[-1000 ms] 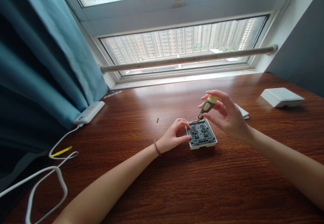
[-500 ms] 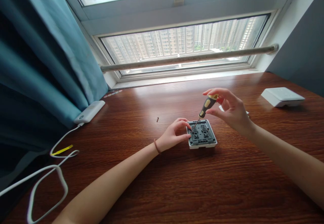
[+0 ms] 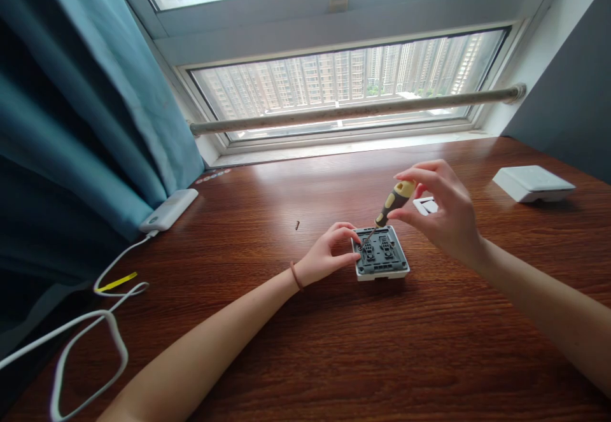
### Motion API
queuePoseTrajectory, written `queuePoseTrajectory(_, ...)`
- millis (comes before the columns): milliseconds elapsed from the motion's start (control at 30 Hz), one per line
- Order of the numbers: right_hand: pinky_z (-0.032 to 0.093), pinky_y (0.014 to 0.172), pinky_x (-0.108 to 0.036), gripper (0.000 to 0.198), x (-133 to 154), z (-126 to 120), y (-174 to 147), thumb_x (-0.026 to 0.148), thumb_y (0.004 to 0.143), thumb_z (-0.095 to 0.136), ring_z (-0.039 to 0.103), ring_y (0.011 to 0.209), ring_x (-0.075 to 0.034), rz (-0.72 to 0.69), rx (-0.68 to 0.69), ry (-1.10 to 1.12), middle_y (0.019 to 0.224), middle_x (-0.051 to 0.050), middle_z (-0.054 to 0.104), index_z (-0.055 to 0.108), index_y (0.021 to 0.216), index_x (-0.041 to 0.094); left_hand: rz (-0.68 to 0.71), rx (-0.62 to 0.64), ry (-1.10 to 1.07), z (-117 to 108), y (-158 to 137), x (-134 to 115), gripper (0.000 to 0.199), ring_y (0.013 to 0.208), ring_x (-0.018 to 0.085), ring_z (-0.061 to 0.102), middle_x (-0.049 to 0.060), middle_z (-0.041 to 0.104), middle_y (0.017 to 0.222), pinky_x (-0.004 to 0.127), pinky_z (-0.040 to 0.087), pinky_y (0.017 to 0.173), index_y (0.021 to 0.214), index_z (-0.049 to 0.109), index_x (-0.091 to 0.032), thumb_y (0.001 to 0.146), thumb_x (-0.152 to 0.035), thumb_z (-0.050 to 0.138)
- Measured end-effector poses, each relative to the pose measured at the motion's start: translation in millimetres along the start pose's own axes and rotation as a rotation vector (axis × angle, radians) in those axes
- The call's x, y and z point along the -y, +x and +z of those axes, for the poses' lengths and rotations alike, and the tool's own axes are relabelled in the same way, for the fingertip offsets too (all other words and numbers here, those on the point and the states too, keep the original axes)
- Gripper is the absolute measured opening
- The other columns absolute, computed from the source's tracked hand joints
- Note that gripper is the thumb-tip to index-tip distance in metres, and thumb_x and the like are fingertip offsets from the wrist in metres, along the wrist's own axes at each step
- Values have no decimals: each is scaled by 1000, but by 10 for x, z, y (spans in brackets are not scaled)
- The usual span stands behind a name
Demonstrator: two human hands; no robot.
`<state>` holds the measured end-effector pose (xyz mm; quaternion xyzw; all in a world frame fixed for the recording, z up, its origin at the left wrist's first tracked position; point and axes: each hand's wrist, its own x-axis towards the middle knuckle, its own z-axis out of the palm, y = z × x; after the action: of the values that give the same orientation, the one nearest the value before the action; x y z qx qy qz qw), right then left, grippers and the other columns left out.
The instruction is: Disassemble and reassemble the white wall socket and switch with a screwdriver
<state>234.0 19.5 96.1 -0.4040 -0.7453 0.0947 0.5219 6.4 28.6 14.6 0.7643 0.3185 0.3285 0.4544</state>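
Observation:
A wall switch (image 3: 380, 258) with a grey inner plate and white housing lies face up on the wooden table. At its left edge my left hand (image 3: 331, 253) grips the switch between thumb and fingers. My right hand (image 3: 442, 209) pinches the handle of a black and yellow screwdriver (image 3: 392, 204). The screwdriver slants down to the left, its tip at the left side of the grey plate, close to my left fingertips. Whether a screw sits under the tip is too small to tell. Behind my right hand, a white frame piece (image 3: 424, 205) is partly hidden.
One loose screw (image 3: 297, 225) lies left of the switch. A second white switch box (image 3: 533, 183) stands at the far right. At left are a white power bank (image 3: 169, 211), its white cable (image 3: 119, 353) with a yellow tie (image 3: 117, 282), and a blue curtain (image 3: 119, 91).
My right hand has shifted slightly right and turned, tilting the screwdriver's handle further right. More of the white frame piece shows now. My left hand and the switch have stayed put.

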Motion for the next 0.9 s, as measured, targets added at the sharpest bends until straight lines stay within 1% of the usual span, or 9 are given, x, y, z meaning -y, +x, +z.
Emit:
queuePoseTrajectory(67, 50, 79, -41, 35, 10, -14, 8, 28, 69, 72, 58, 87, -23, 62, -33, 13, 98, -5, 59, 62, 103, 29, -1, -1, 8, -2, 0, 2, 22, 114, 21, 45, 8, 48, 114, 36, 31, 104, 94, 60, -19, 76, -31, 64)
queuePoseTrajectory(233, 47, 91, -40, 35, 63, -35, 58, 21, 83, 56, 58, 102, -21, 113, 200, 349, 110, -4, 62, 54, 118, 28, 2, 2, 2, -2, -1, 3, 22, 113, 20, 46, 8, 47, 115, 36, 31, 104, 95, 60, -19, 77, -31, 64)
queuePoseTrajectory(300, 47, 90, -41, 33, 66, -9, 46, 23, 81, 59, 57, 102, -21, 105, 159, 301, 110, -4, 62, 55, 114, 28, -6, 0, -4, 0, -3, 2, 22, 113, 21, 46, 8, 48, 114, 36, 31, 103, 95, 60, -19, 77, -31, 63)
queuePoseTrajectory(433, 50, 80, -40, 28, 37, 39, 2, 29, 72, 69, 59, 91, -22, 147, -53, 114, 101, -4, 61, 62, 99, 28, -16, 3, 1, 0, -5, 4, 23, 113, 21, 46, 8, 47, 114, 36, 32, 103, 96, 60, -19, 76, -31, 64)
queuePoseTrajectory(500, 50, 82, -40, 31, 30, 34, 7, 27, 75, 67, 60, 91, -22, 168, -13, 180, 102, -4, 62, 59, 105, 28, -11, 3, 8, -2, -5, 4, 23, 113, 21, 46, 8, 47, 114, 37, 31, 103, 96, 60, -19, 76, -30, 64)
queuePoseTrajectory(567, 49, 86, -40, 37, 31, 21, 28, 23, 79, 61, 60, 94, -21, 175, 104, 326, 107, -4, 62, 51, 115, 28, -10, 5, 12, -4, -4, 3, 23, 113, 21, 45, 8, 47, 114, 36, 31, 104, 96, 60, -19, 76, -31, 64)
queuePoseTrajectory(633, 48, 89, -40, 39, 30, 24, 44, 20, 82, 55, 59, 99, -20, 165, 166, 418, 113, -5, 61, 45, 119, 28, -12, 6, 14, -5, -4, 1, 22, 113, 20, 45, 8, 47, 114, 35, 31, 104, 95, 60, -19, 77, -31, 63)
queuePoseTrajectory(733, 48, 86, -37, 34, 10, 65, 34, 21, 82, 55, 57, 101, -20, 137, 96, 342, 116, -6, 57, 47, 114, 26, -9, 7, 23, -6, -6, -1, 22, 114, 20, 45, 8, 47, 113, 34, 31, 103, 95, 60, -19, 77, -31, 63)
queuePoseTrajectory(900, 50, 77, -36, 36, -7, 81, 7, 29, 68, 72, 58, 82, -19, 189, -51, 173, 91, -2, 58, 54, 99, 27, 3, 4, 39, -10, -10, 1, 22, 114, 21, 45, 8, 47, 113, 34, 31, 103, 95, 61, -19, 77, -31, 63)
